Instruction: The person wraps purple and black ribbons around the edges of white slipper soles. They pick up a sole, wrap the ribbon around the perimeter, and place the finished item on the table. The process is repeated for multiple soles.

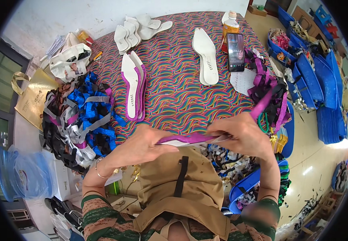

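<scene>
Between my hands, over the table's near edge, is a shoe insole (188, 139) with a white face and a purple strip along its edge. My left hand (144, 145) grips one end, thumb below and fingers above. My right hand (240, 134) is closed on the other end, its fingers pinched at the purple edge. From that hand a purple strip (261, 105) runs up to a pile of purple and black strips (268, 80) at the table's right. Purple-edged insoles (133, 88) lie stacked beyond my left hand. A stack of plain white insoles (205, 56) lies farther right.
A phone (235, 52) leans on an orange-labelled bottle (230, 26) at the back right. More white insoles (132, 34) sit at the back left. Blue, black and grey strips (87, 116) heap up at the left edge. Blue bins (308, 80) stand on the floor at right.
</scene>
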Motion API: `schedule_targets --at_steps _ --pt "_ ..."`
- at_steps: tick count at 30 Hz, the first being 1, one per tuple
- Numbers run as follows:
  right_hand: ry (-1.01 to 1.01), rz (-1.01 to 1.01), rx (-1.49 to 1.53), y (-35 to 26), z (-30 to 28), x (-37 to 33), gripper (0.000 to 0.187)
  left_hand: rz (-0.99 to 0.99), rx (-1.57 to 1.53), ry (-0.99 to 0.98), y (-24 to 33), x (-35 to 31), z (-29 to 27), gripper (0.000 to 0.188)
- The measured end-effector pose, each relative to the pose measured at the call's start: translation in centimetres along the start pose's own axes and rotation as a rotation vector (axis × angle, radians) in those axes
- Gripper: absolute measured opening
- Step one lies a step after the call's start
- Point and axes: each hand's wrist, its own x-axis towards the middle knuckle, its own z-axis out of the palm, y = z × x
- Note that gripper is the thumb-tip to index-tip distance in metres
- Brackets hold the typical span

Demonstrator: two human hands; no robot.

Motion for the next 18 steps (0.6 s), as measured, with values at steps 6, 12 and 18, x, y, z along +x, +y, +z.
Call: schedule_targets --at_steps 6,12,18 --pt "0.342 0.13 -0.05 -0.6 1.5 -3.2 0.015 -0.152 -0.499 0.029 1.7 -1.3 0.6 0.029" --pt "0.485 -0.052 -0.244 -1.7 9.5 -4.6 0.028 -0.167 -1.012 0.209 2.2 -1.1 2.6 0.016" --pt "0.679 -0.186 -0.154 -1.4 12.6 -0.6 0.03 -0.267 -1.114 0.416 3.3 1.6 3.9 0.024"
